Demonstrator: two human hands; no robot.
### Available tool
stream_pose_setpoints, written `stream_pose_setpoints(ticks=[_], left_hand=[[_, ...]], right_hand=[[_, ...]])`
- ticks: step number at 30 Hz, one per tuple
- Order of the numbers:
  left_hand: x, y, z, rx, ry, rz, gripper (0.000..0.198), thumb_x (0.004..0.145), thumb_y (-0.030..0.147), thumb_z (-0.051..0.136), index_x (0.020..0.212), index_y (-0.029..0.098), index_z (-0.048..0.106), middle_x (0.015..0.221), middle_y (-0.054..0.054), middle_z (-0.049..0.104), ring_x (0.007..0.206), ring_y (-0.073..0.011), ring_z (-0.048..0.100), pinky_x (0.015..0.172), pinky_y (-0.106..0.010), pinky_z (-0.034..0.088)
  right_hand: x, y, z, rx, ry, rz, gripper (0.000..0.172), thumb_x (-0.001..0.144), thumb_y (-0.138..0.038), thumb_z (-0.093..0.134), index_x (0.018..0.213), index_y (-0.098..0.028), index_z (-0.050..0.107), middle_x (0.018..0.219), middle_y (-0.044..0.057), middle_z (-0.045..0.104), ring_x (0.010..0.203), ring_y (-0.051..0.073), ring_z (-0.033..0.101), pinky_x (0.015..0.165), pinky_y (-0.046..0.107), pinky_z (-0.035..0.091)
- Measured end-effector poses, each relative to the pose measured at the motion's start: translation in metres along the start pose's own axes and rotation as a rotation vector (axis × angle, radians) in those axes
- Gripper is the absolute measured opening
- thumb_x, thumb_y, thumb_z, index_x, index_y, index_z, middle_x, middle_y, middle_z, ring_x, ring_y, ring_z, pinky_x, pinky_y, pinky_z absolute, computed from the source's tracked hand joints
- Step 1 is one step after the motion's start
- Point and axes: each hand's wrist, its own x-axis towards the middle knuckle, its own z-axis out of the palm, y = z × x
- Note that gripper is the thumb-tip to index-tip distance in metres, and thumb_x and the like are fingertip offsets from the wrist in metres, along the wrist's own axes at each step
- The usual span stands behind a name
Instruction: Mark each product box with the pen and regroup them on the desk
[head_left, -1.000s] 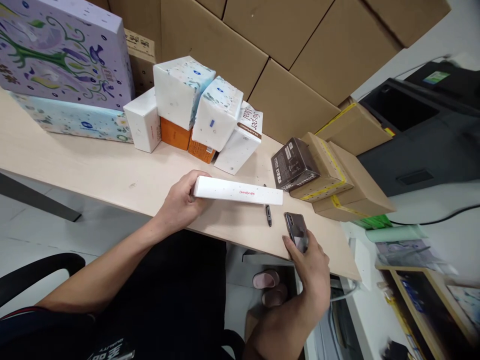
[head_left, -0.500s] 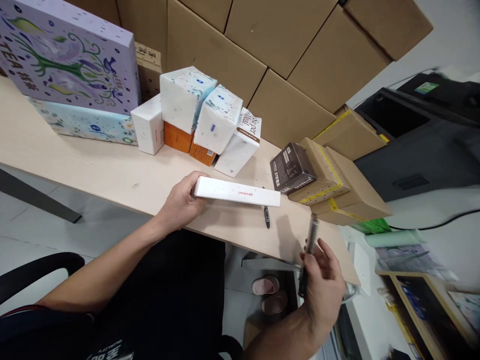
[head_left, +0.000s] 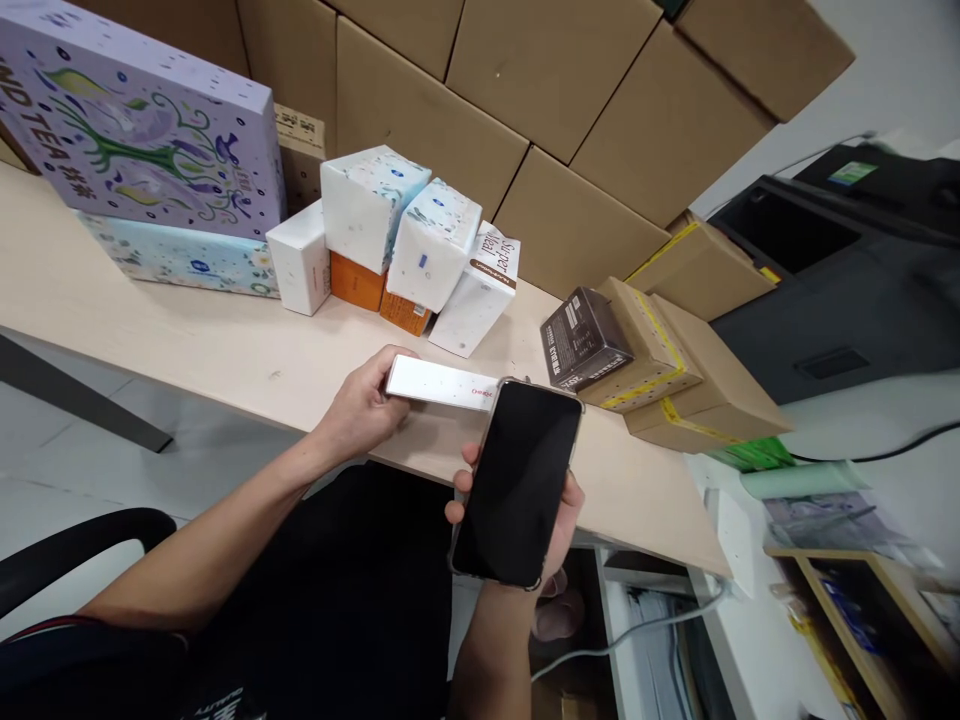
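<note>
My left hand (head_left: pixel 364 408) grips the left end of a long flat white box (head_left: pixel 441 384) with red lettering, which lies on the pale wooden desk (head_left: pixel 187 340). My right hand (head_left: pixel 559 510) holds a black phone (head_left: pixel 519 482) upright over the desk's front edge, dark screen toward me. The phone hides the right end of the white box and the pen that lay beside it.
Several white, orange and patterned boxes (head_left: pixel 390 240) stand at the back of the desk, with a big lilac box (head_left: pixel 142 130) to the left. A dark small box (head_left: pixel 583 338) leans on taped cardboard parcels (head_left: pixel 675 370). Large cartons (head_left: pixel 525 100) form the back wall. A black printer (head_left: pixel 847 270) is right.
My right hand has turned the phone from edge-on beside the desk and brought it left and up in front of the white box, screen now facing me. The left hand stays put.
</note>
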Motion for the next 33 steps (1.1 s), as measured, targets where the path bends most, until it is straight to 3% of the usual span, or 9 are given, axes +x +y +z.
stream_pose_setpoints(ticks=[3,7,16,26,33], left_hand=[[0.0,0.001,0.0,0.052,0.012,0.047,0.032,0.071,0.017,0.059,0.103,0.02,0.059,0.075,0.003,0.06,0.06,-0.0121,0.055,0.052,-0.02,0.044],[0.001,-0.002,-0.001,0.092,0.027,0.085,0.031,0.074,0.019,0.059,0.105,0.02,0.061,0.082,0.001,0.062,0.067,-0.0127,0.056,0.057,-0.02,0.044],[-0.001,-0.002,-0.002,0.052,-0.008,0.044,0.024,0.081,0.024,0.063,0.104,0.021,0.06,0.081,0.001,0.061,0.066,-0.0133,0.055,0.057,-0.022,0.043],[0.001,0.001,0.0,0.07,0.015,0.072,0.026,0.078,0.025,0.063,0.103,0.02,0.061,0.081,0.001,0.061,0.067,-0.0131,0.056,0.056,-0.021,0.044],[0.0,-0.001,0.0,0.031,0.001,0.039,0.029,0.081,0.028,0.07,0.107,0.02,0.06,0.08,0.001,0.062,0.062,-0.0127,0.056,0.053,-0.021,0.045]], right_hand=[[0.013,0.006,0.01,0.062,-0.075,0.034,0.062,0.089,-0.071,0.052,0.119,-0.022,0.076,0.119,0.012,0.08,0.09,0.022,0.075,0.072,0.035,0.063],[0.022,0.01,0.019,0.075,-0.082,0.033,0.062,0.086,-0.071,0.056,0.113,-0.021,0.077,0.114,0.012,0.081,0.086,0.021,0.075,0.07,0.033,0.062],[0.023,0.01,0.02,0.043,0.007,-0.025,0.067,0.083,-0.073,0.058,0.118,-0.018,0.076,0.114,0.015,0.08,0.085,0.022,0.071,0.07,0.034,0.061],[0.023,0.009,0.019,0.041,0.115,0.022,0.06,0.078,-0.07,0.06,0.108,-0.022,0.078,0.106,0.011,0.082,0.078,0.024,0.072,0.066,0.036,0.06],[0.005,-0.012,0.013,-0.17,0.237,-0.064,0.065,0.082,-0.07,0.056,0.128,-0.027,0.07,0.114,0.012,0.08,0.091,0.03,0.076,0.079,0.048,0.062]])
